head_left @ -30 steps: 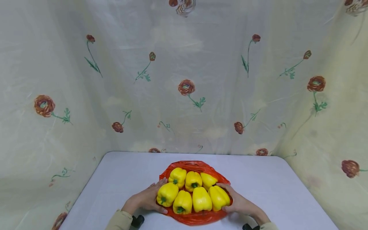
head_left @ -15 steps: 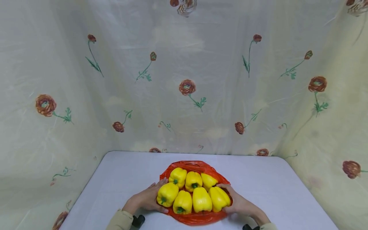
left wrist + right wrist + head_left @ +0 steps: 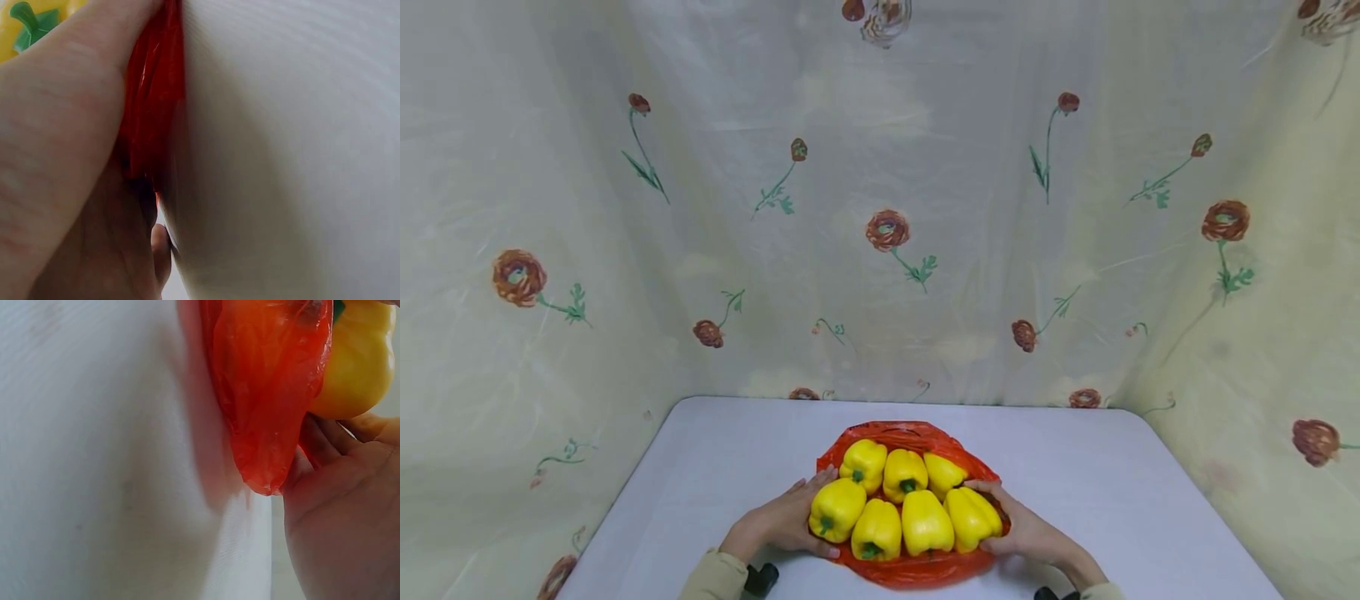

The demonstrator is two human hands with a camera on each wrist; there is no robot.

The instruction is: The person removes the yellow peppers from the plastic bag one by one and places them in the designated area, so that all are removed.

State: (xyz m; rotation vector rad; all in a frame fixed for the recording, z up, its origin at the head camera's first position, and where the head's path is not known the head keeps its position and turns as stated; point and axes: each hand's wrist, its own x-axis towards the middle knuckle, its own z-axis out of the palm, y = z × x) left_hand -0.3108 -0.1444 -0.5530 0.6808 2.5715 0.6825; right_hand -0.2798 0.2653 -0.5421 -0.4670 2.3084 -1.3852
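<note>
Several yellow bell peppers (image 3: 927, 522) with green stems lie in two rows in a red plastic bag (image 3: 917, 573), its mouth spread around them. My left hand (image 3: 786, 518) grips the bag's left side, thumb in front and fingers along the back, beside the leftmost pepper. On the opposite side my right hand (image 3: 1028, 527) cups the bag and the rightmost pepper (image 3: 972, 518) between thumb and fingers. Close up in the left wrist view, the red plastic (image 3: 153, 94) presses against the palm. In the right wrist view a fold of bag (image 3: 269, 406) hangs beside a pepper (image 3: 359, 362).
The bag sits on a white table (image 3: 737, 450) with rounded far corners. Behind and to both sides hangs a pale curtain (image 3: 955, 275) printed with flowers. Black straps (image 3: 760, 578) circle the wrists below beige sleeves (image 3: 713, 575).
</note>
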